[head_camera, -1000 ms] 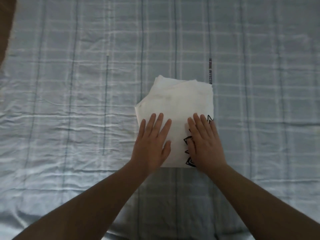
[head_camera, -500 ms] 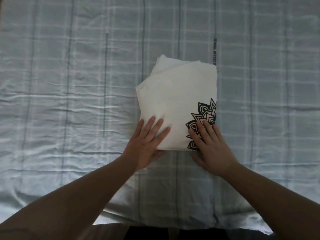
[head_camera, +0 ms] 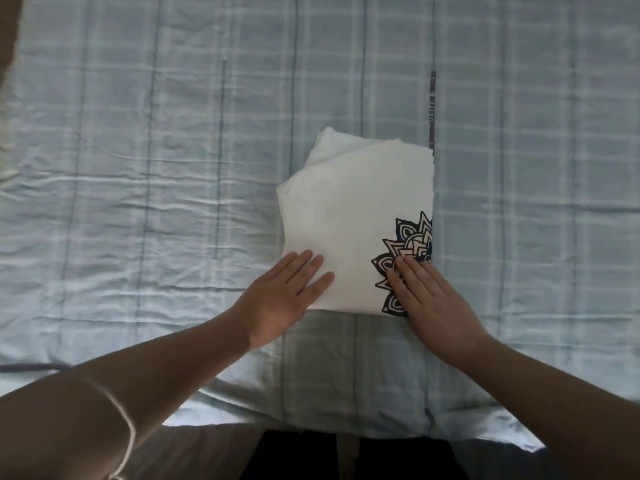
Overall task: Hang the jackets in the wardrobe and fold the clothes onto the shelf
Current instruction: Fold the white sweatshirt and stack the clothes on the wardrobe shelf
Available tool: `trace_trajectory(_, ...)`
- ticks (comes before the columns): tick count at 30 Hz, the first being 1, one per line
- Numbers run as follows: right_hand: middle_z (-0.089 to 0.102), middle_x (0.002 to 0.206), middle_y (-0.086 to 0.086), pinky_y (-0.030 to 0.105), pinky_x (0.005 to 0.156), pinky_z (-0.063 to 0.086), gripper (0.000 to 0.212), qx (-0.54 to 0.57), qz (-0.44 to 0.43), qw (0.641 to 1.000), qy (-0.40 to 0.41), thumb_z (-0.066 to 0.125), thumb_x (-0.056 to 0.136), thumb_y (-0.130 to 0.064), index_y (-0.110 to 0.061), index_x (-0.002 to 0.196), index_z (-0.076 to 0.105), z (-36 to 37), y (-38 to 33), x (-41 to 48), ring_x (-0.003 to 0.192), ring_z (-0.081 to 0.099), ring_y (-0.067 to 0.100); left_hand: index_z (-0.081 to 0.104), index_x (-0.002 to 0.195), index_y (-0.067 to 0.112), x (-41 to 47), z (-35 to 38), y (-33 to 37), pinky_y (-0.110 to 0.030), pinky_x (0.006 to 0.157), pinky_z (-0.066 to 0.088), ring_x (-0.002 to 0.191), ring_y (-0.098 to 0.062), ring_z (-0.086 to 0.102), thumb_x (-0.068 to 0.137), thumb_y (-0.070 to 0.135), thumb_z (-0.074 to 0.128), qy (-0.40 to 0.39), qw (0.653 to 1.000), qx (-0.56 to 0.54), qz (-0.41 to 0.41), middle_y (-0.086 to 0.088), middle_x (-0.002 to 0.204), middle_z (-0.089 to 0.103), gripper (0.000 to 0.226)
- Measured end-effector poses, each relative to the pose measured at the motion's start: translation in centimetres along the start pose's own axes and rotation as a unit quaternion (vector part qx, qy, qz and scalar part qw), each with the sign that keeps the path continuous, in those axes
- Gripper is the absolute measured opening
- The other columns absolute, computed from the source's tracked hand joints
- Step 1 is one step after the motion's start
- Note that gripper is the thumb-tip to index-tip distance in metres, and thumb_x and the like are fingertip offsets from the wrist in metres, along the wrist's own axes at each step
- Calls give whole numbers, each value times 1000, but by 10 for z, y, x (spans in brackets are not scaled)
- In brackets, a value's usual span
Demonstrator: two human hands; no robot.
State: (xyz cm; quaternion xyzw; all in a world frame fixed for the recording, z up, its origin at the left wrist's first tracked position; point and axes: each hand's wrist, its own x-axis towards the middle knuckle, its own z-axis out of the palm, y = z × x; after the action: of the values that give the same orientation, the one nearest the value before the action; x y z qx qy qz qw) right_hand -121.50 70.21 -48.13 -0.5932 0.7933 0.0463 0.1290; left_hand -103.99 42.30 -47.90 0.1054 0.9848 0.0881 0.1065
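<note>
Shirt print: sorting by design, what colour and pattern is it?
Black mandala print on white shirt, head view.

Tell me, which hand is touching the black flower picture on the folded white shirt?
The right hand: its fingertips lie flat on the black print at the folded white shirt's right edge. The left hand rests on plain white cloth.

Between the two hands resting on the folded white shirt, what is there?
In the head view, only bare white fabric of the folded shirt lies between the left hand and the right hand; its black mandala print sits by the right fingers.
</note>
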Motion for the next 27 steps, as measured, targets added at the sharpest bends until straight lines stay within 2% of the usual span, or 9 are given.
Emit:
trace_trajectory(5,46,147,24,53,111,39,77,76,21,996,-38,76,68,-7,0,140,51,-14,-9,-4,135,47,39,35,154,13,-2,-11,8,-44,123,21,149,-36,27,91,15,68,-71,987,-140,-17,-19,160,30,71)
trace_trajectory(9,49,147,14,38,110,40,70,256,27,961,-102,57,76,-14,-10,146,47,-56,19,16,133,50,29,44,149,35,17,-52,-28,-27,119,27,143,-13,38,93,18,62,-107,925,-346,-113,3,157,41,61)
trace_trajectory(13,62,126,-11,21,87,47,55,358,156,899,-199,53,85,-17,-36,137,56,-107,67,58,105,62,13,53,127,50,64,-109,-71,-17,86,42,110,-3,57,80,41,53,-207,878,-402,-159,24,119,59,48)
trace_trajectory(15,71,117,-1,35,94,52,42,444,201,846,-218,54,84,-12,-22,122,69,-120,92,85,104,67,19,59,120,42,92,-125,-95,-20,84,45,107,-6,60,75,42,58,-226,839,-450,-205,21,113,62,45)
trace_trajectory(17,74,106,12,40,92,54,32,554,265,762,-206,50,85,1,-1,110,70,-124,116,112,98,69,27,64,116,26,114,-124,-118,-28,83,53,103,-13,67,74,33,65,-184,751,-575,-268,7,111,70,43)
trace_trajectory(19,70,106,24,37,82,57,32,640,329,667,-194,47,82,5,9,109,64,-123,136,132,92,68,30,64,117,14,132,-113,-136,-33,77,58,95,-18,73,79,26,68,-125,655,-666,-335,-2,103,76,41)
trace_trajectory(21,68,115,26,36,81,58,45,695,351,595,-201,53,76,-2,9,119,62,-116,150,145,95,69,31,64,116,11,146,-100,-141,-31,67,59,83,-17,75,89,27,67,-83,616,-676,-396,-3,94,77,32)
trace_trajectory(24,67,117,22,43,96,52,47,703,394,575,-140,59,88,-16,6,129,57,-105,163,160,101,65,33,65,108,12,157,-75,-141,-36,66,60,78,-22,73,92,40,68,14,659,-587,-470,-11,99,74,33)
trace_trajectory(27,67,109,13,37,78,52,35,647,465,597,95,50,99,-30,-6,121,60,-97,154,161,83,62,21,55,125,14,154,-65,-123,-42,81,55,89,-28,67,94,47,63,124,693,-508,-496,-15,115,67,45)
